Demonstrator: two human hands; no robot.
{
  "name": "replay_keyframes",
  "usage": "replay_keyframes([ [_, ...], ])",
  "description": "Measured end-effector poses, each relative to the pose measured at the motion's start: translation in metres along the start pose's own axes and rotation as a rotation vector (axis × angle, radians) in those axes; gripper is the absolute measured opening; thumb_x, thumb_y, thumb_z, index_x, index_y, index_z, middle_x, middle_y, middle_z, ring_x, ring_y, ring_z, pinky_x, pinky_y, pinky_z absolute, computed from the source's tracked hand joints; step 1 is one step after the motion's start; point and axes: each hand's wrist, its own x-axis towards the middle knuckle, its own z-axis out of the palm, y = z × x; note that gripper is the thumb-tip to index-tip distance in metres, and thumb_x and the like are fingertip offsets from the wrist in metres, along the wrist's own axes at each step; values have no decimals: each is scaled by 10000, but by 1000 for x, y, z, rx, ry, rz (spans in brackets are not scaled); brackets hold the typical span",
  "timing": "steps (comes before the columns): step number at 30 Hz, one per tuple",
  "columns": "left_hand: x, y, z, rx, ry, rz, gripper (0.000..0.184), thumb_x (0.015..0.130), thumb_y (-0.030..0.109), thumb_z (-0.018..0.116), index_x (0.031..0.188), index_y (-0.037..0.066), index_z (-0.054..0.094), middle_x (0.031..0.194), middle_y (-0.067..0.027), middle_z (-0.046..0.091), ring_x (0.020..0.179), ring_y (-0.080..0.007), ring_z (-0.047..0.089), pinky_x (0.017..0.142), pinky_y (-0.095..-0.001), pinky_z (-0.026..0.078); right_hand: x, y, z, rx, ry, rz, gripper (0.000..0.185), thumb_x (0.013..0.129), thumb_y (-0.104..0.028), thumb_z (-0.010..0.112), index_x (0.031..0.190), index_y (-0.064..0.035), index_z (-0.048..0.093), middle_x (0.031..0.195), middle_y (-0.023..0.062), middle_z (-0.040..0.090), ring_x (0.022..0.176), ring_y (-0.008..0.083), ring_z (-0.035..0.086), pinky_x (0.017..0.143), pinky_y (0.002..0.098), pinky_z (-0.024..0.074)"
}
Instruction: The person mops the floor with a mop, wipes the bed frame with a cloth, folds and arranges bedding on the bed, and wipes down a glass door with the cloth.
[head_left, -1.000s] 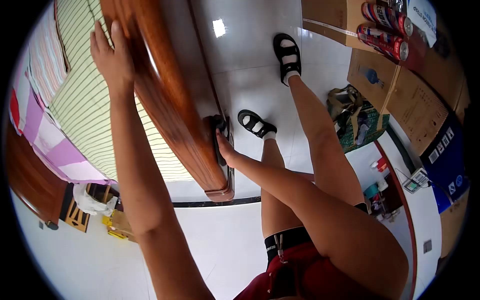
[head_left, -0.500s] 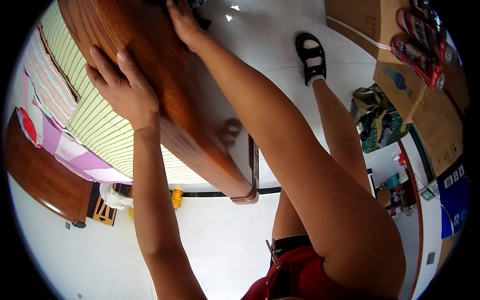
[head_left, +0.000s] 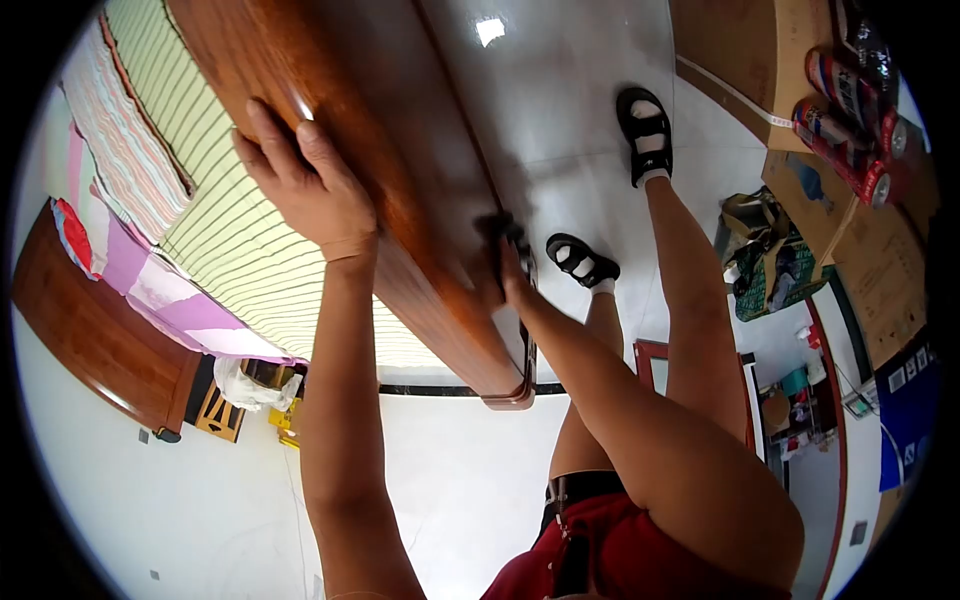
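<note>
My left hand lies on the top edge of a brown wooden bed board, fingers spread, holding nothing. On the board's outer face, lower down and close to its end, is my right hand. A dark thing, blurred, is at its fingers; its kind cannot be made out. The fingers are mostly hidden and smeared. The board's glossy side carries a dim reflection beside that hand. Along the board's inner side lies a green striped mattress cover.
A folded striped cloth lies on the bed, near a wooden headboard. Cardboard boxes and red cans stand at the right. My sandalled feet are on the shiny tiled floor, beside a green patterned bag.
My right hand has moved down along the board's outer face towards its end, with the dark thing. My left hand stays on the edge. The view has shifted, and a second sandal shows.
</note>
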Motion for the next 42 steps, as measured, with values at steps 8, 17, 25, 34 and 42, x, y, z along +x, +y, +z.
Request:
replay_keyframes([
  [8,0,1,3,30,30,-34,570,1058,409,324,1516,73,367,1559,-295,246,1435,-443,266,1166,-450,266,-133,-149,83,-344,-271,-3,832,996,-609,403,1590,-98,123,1658,107,110,1513,248,106,1206,383,117],
  [17,-1,4,2,71,24,-74,574,1054,427,355,1511,81,378,1550,-315,244,1424,-458,287,1154,-465,279,-172,-455,344,-204,-572,-666,859,953,-636,488,1505,2,328,1594,168,280,1469,278,253,1194,381,197],
  [25,4,2,0,-30,9,-57,557,1027,351,425,1495,53,382,1538,-335,249,1362,-512,345,1100,-520,340,-210,-387,292,-1150,-498,-1456,386,955,-246,590,1313,-108,624,1639,143,156,1494,411,161,1150,501,291],
  [34,1,5,-2,118,-7,-60,570,1028,384,428,1500,67,382,1545,-325,244,1362,-507,356,1082,-529,364,-195,-490,410,-1297,-143,-1609,493,927,-362,629,1408,-297,540,1647,108,107,1511,374,94,1094,678,279],
  [42,2,9,-9,47,-54,-82,560,1011,335,464,1502,77,382,1539,-339,241,1365,-506,351,1091,-526,349,-186,-586,528,-1475,254,-1800,540,946,-440,559,1448,-252,490,1616,165,200,1477,379,179,1105,707,171],
])
